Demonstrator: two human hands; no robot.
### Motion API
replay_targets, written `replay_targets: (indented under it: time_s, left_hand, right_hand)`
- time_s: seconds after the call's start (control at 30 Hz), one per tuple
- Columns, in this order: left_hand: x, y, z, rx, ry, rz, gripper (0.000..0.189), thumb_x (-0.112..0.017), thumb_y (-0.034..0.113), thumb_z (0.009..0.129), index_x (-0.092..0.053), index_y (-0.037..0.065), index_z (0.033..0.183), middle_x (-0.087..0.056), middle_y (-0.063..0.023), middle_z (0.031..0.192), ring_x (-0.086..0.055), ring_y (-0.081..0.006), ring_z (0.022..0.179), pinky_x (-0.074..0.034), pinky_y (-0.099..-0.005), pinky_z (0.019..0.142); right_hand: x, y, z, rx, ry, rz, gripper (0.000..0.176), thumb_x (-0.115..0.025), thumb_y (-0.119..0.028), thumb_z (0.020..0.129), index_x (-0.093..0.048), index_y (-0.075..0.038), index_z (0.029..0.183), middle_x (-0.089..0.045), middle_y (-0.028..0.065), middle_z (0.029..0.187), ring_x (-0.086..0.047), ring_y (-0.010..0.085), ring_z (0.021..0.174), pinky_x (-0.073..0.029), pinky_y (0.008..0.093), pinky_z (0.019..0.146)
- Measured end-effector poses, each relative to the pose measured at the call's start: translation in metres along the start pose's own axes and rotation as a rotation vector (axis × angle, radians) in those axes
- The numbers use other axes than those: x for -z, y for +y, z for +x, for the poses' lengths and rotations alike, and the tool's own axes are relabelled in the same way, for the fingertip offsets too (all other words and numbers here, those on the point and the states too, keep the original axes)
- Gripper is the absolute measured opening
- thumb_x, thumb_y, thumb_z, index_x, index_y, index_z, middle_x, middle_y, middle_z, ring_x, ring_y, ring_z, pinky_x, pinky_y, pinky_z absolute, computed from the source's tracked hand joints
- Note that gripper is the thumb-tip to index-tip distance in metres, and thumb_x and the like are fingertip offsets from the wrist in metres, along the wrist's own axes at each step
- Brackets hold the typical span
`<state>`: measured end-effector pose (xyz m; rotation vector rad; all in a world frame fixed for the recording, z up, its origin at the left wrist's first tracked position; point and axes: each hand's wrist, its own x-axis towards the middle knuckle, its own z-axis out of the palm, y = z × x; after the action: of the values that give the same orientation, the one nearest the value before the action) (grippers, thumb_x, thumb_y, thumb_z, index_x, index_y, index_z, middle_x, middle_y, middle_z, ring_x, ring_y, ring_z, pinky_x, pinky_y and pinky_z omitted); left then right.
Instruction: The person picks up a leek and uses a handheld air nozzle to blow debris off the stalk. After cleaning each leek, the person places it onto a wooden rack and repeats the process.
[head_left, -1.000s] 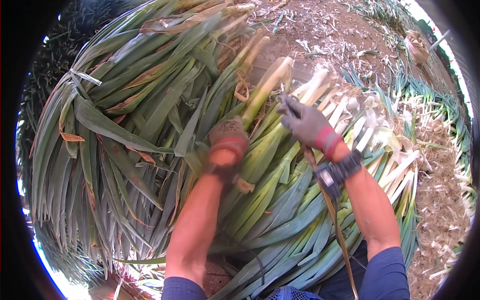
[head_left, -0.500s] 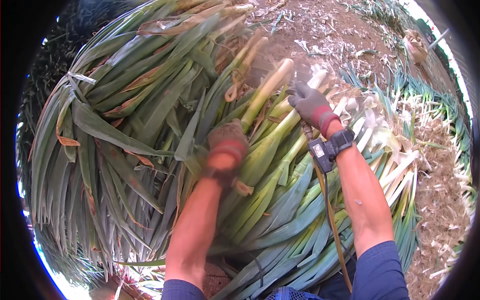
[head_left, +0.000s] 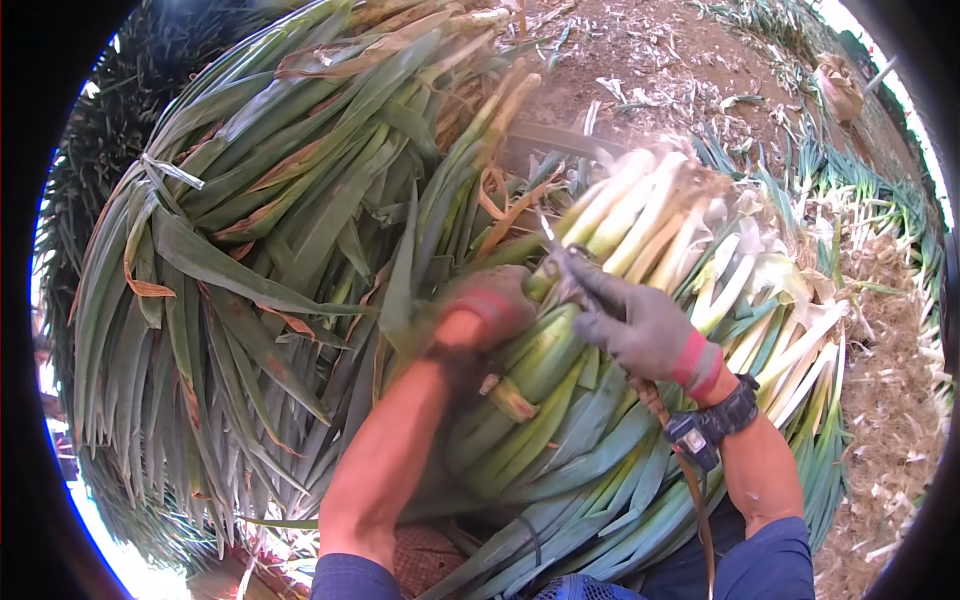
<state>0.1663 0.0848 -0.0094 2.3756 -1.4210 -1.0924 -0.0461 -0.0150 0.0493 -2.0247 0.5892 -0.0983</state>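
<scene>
My left hand [head_left: 497, 300], in a grey glove with a red cuff and slightly blurred, closes round a leek [head_left: 541, 284]. Its fingers are close to the fingertips of my right hand [head_left: 648, 325]. That gloved hand grips an air gun [head_left: 568, 264], whose thin metal nozzle points up and left. From its grip a brown hose [head_left: 697, 510] runs down past my right wrist. Pale stems of peeled leeks [head_left: 630, 205] lie side by side just beyond both hands, their green leaves spreading toward me.
A large heap of unpeeled leeks [head_left: 290, 210] with browned leaf tips fills the left, with a white tie [head_left: 172, 172] across it. More peeled leeks [head_left: 870, 200] lie at the right. Dry skins [head_left: 880, 400] and scraps cover the brown ground [head_left: 660, 60].
My right hand with the air gun has come down toward me, close to my left hand. The left hand has shifted slightly right, and the leek's pale end no longer stands out above it.
</scene>
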Motion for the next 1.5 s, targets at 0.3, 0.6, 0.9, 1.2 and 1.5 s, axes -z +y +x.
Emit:
replay_targets:
  time_s: [0.3, 0.6, 0.9, 1.2, 1.5]
  left_hand:
    - [0.078, 0.023, 0.033, -0.055, 0.798, 0.662, 0.019, -0.061, 0.017, 0.097, -0.069, 0.013, 0.114, -0.076, -0.0111, 0.105, -0.075, -0.032, 0.101, -0.06, -0.0439, 0.086]
    - [0.044, 0.0, 0.018, 0.103, 0.538, 0.703, 0.037, -0.064, 0.015, 0.094, -0.064, 0.012, 0.131, -0.075, -0.0123, 0.102, -0.077, -0.0334, 0.096, -0.06, -0.0469, 0.08]
    - [0.043, 0.001, 0.004, 0.09, 0.366, 0.008, 0.034, -0.066, 0.04, 0.098, -0.079, 0.016, 0.12, -0.076, -0.017, 0.116, -0.072, -0.0402, 0.107, -0.055, -0.0462, 0.095]
    - [0.044, -0.021, 0.054, 0.187, 0.4, -0.123, 0.062, -0.078, 0.042, 0.089, -0.066, 0.014, 0.143, -0.072, -0.0181, 0.135, -0.068, -0.0368, 0.125, -0.053, -0.0442, 0.106]
    - [0.061, -0.022, 0.052, 0.135, 0.335, -0.104, 0.075, -0.085, 0.042, 0.081, -0.064, 0.011, 0.146, -0.07, -0.0171, 0.14, -0.068, -0.0357, 0.127, -0.051, -0.0426, 0.11]
  right_hand:
    - [0.002, 0.013, -0.005, -0.178, 0.048, 0.124, 0.068, -0.07, -0.027, 0.098, -0.049, -0.008, 0.16, -0.07, 0.0143, 0.121, -0.066, 0.0153, 0.108, -0.05, 0.03, 0.102]
    - [0.006, 0.001, -0.005, -0.204, -0.059, 0.23, 0.069, -0.069, -0.016, 0.1, -0.042, 0.0, 0.162, -0.052, 0.0089, 0.162, -0.054, 0.013, 0.139, -0.04, 0.0279, 0.117]
    - [0.005, 0.003, 0.036, -0.075, -0.1, 0.237, 0.069, -0.069, -0.027, 0.1, -0.045, -0.005, 0.162, -0.068, 0.0148, 0.142, -0.063, 0.0162, 0.125, -0.045, 0.03, 0.111]
    - [0.011, -0.015, 0.073, -0.099, -0.157, 0.146, 0.07, -0.072, -0.022, 0.098, -0.046, 0.003, 0.159, -0.068, 0.0147, 0.141, -0.062, 0.016, 0.127, -0.044, 0.0281, 0.112]
    - [0.012, -0.012, 0.062, -0.126, -0.194, 0.068, 0.07, -0.07, -0.023, 0.1, -0.045, -0.003, 0.162, -0.07, 0.0128, 0.137, -0.065, 0.0174, 0.121, -0.046, 0.0302, 0.109]
